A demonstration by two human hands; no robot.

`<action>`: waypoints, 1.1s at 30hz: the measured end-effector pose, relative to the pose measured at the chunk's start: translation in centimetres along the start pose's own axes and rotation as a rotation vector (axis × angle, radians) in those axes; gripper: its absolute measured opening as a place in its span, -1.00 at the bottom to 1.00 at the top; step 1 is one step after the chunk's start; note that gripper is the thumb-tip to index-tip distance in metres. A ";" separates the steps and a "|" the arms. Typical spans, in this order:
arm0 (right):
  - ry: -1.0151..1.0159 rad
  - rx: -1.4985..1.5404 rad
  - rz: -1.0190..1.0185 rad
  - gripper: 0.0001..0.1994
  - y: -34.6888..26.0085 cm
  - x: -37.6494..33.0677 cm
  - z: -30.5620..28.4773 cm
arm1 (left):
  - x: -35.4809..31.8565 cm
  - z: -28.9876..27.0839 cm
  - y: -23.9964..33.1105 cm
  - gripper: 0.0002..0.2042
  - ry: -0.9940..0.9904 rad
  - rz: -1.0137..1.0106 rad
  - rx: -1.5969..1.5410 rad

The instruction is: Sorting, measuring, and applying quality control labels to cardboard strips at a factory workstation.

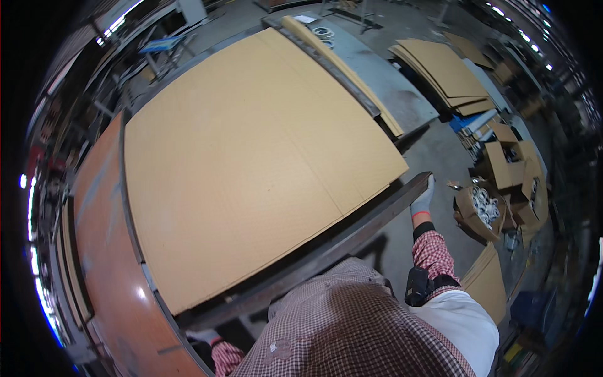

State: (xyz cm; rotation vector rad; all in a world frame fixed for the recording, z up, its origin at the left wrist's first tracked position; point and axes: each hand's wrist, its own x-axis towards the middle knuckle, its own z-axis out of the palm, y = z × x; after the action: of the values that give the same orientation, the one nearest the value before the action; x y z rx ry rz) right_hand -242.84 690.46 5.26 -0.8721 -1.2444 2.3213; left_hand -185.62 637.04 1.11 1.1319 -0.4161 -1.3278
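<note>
A large flat cardboard sheet (264,157) lies in front of me, its near edge just beyond a long dark metal bar (358,236). The bar slants across in front of my body, from low on the left up to the right. My right hand (424,196), in a white glove, is closed round the bar's right end. At the bar's left end is my left hand (206,336), also gloved, gripping from below with its fingers partly hidden under the bar. A dark gap shows between the sheet's near edge and the bar.
An orange-brown panel (107,239) stands along the left. Beyond the sheet's right edge are a cardboard strip (352,78) and a grey table (396,88). Stacked cardboard (443,69) lies at far right, above open cartons (502,163) and a box of white rings (465,210).
</note>
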 end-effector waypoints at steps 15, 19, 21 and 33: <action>-0.250 0.156 0.146 -0.47 6.8 -1.2 1.8 | 5.2 1.1 1.3 -0.33 0.107 0.160 0.076; -0.298 0.123 0.115 -0.42 11.5 2.9 4.9 | 12.7 -0.8 -0.8 -0.33 -0.062 0.084 0.015; -0.206 0.061 0.072 -0.40 11.1 1.1 6.9 | 12.1 3.0 -1.8 -0.29 0.112 0.137 0.059; -0.210 0.123 0.007 -0.46 11.7 5.2 7.4 | 8.0 10.7 -1.8 -0.30 0.059 0.092 -0.077</action>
State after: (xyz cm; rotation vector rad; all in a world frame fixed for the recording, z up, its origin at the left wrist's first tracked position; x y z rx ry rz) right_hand -251.97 682.58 -3.22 -0.6064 -1.1638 2.5167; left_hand -192.98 625.80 1.67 1.0731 -0.3663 -1.2172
